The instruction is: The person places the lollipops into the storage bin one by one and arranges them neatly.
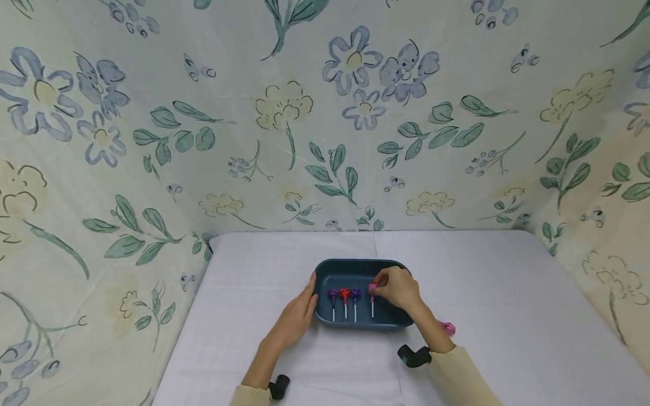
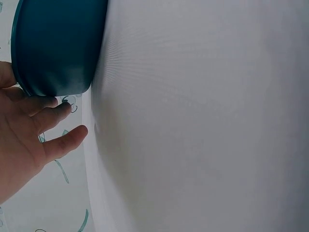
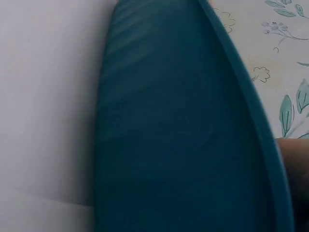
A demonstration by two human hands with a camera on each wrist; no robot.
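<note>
A dark teal tray [image 1: 365,326] stands on the table, with my left hand [image 1: 297,316] holding its left end. The left wrist view shows those fingers [image 2: 63,110] against the outer wall [image 2: 58,53]. Inside the tray, a purple lollipop [image 1: 332,294], a red lollipop [image 1: 344,294] and another purple lollipop [image 1: 355,294] lie in a row, sticks toward me. To their right my right hand [image 1: 398,287] pinches a pink lollipop [image 1: 373,290] by its wrapped head, its white stick pointing toward me. In the right wrist view the tray wall [image 3: 164,125] hides most of that hand.
Another pink lollipop [image 1: 448,328] lies on the white tablecloth [image 1: 508,316] right of the tray, partly behind my right forearm. Black wrist cameras [image 1: 413,356] sit on both wrists. A floral curtain [image 1: 325,141] rises behind the table.
</note>
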